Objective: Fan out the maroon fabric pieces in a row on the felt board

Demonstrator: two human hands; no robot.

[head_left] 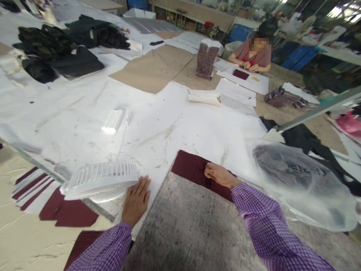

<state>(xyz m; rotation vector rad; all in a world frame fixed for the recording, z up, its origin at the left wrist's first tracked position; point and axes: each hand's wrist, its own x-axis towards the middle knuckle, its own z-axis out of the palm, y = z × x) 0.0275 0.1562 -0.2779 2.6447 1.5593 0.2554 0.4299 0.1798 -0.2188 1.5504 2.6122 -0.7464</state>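
R fingers [208, 171] on maroon cloth [189, 166], nr ctr

A white fan [103, 178] is set near the table's [70, 113] edge. Beyond the fan, a white block [113, 121] with a cord is laid — and, farther off, dark cloth [79, 62] is heaped to the left, while a brown sheet [152, 69] is spread to the right. Well to the fan's right, something dark is wrapped in a clear plastic bag [304, 180] — its printing cannot be read.
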